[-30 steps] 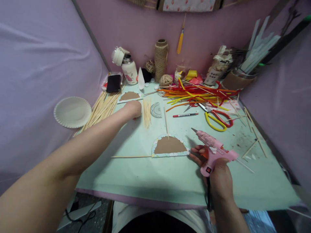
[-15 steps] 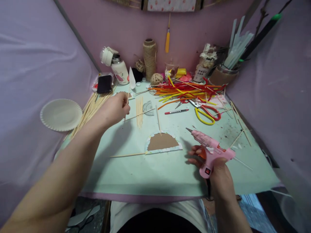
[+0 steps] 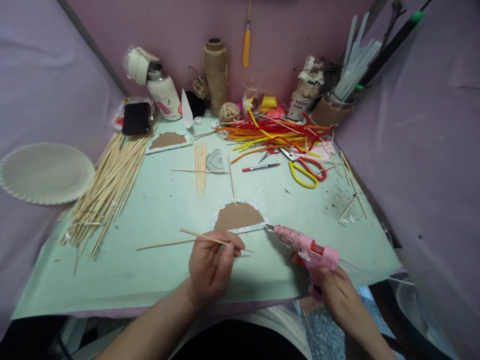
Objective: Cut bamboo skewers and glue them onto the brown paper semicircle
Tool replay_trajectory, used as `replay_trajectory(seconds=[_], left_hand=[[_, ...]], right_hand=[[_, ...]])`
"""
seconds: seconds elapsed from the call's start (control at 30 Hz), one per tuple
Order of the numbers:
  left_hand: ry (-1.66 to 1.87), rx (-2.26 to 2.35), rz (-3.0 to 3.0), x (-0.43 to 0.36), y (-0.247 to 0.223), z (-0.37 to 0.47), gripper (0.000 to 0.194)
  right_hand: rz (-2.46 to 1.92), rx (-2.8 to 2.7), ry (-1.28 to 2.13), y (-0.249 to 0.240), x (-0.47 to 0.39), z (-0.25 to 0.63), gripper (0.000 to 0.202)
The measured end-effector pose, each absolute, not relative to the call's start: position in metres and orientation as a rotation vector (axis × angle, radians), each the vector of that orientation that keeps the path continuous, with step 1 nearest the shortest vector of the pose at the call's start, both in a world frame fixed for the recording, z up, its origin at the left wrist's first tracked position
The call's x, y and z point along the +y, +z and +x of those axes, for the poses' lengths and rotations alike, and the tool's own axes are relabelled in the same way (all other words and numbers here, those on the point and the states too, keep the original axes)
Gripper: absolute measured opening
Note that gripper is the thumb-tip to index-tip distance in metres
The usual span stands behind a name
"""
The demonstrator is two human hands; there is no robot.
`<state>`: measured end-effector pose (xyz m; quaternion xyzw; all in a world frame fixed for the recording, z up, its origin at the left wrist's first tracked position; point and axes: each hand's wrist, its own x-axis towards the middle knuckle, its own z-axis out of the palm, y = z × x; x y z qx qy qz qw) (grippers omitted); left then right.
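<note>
Between the thumb and fingers of my left hand (image 3: 212,262) is a thin wooden stick (image 3: 200,235), held nearly level just in front of a brown half-round cardboard piece (image 3: 240,216) with a pale patterned border. My right hand (image 3: 330,285) grips a pink hot glue gun (image 3: 307,248). Its metal nozzle points left, close to the right corner of the cardboard piece. One stick (image 3: 231,182) stretches from the curved top of that piece, and another stick (image 3: 161,245) lies at its left, partly hidden by my left hand.
A heap of sticks (image 3: 108,185) lies beside a paper plate (image 3: 45,172) on the left. Farther back are a second half-round piece (image 3: 168,140), a protractor (image 3: 215,161), a red pen (image 3: 261,167), scissors (image 3: 305,170) and red, orange and yellow strips (image 3: 270,131).
My left hand has come back from the far left with a stick, down to the front of the cardboard piece. The glue gun has moved left and lower. The view has shifted.
</note>
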<state>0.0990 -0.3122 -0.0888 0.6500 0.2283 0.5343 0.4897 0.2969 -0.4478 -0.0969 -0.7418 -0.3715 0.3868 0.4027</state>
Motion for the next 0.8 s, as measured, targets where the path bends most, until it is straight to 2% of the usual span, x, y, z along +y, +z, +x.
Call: replay_trajectory(seconds=[0.8], left_hand=[[1.186,0.594,1.509,-0.313,-0.102,0.095,0.018]], right_hand=[[-1.938,-0.889,1.039,-0.1,-0.445,0.296,0.06]])
